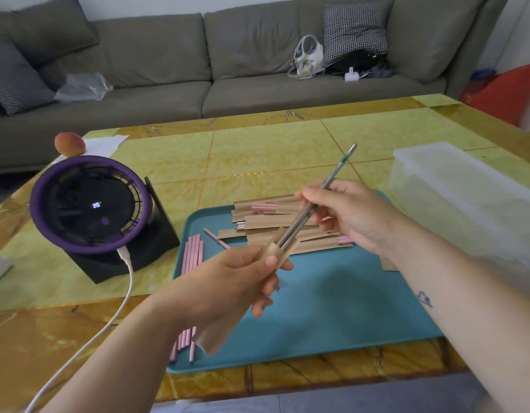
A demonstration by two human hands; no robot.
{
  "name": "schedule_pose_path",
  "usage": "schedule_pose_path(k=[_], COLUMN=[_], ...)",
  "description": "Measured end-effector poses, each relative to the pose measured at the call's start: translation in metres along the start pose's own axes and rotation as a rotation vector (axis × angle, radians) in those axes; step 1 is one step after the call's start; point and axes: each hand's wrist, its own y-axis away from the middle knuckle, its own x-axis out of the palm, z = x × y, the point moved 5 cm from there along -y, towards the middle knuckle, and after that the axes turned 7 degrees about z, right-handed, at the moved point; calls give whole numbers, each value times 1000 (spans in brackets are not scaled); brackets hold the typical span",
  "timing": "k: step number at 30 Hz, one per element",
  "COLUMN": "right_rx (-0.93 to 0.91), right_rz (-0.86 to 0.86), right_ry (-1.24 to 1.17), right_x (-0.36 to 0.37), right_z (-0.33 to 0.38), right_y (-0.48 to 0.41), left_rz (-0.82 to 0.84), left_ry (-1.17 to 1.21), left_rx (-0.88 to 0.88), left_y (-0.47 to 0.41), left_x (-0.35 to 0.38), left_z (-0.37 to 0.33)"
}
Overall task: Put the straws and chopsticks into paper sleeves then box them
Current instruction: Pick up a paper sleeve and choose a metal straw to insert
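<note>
Figure: sleeving, seen from above. My left hand (243,281) grips a brown paper sleeve (280,248) over the teal tray (347,317), fingers curled round it. The sleeve's middle is hidden in my palm. My right hand (347,216) pinches grey chopsticks (339,166), whose lower ends sit inside the sleeve's open mouth, depth unseen. My right hand partly covers the pile of filled sleeves (266,223) behind. My left forearm hides part of the pink straws (193,251). The translucent box (454,189) is cut off at right.
</note>
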Motion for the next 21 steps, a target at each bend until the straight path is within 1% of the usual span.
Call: schedule_pose_path(k=[2,5,6,7,9,13,17,19,21], right_rx=[-7,-130,-173,-205,-233,-236,-224,-221,-235], right_rz=[-83,-375,-446,-478,-438,-262,-186,-161,-175], right_ry=[10,-28,10,60,139,204,126,19,-48], right_x=[-6,-29,-34,-36,-29,2,13,10,5], right_z=[2,10,14,17,21,20,17,18,20], right_y=[0,6,9,11,13,14,11,11,11], left_rz=[11,17,19,24,32,1,-24,-89,-255], left_ry=[3,-15,-13,-5,21,70,92,30,-167], left_rx=[2,0,-4,-10,-16,8,25,57,83], left_y=[1,1,2,2,1,1,2,0,-3], left_x=[0,0,0,1,1,-1,-2,-3,-8], left_z=[0,-1,-1,-1,-1,-2,-3,-5,-6])
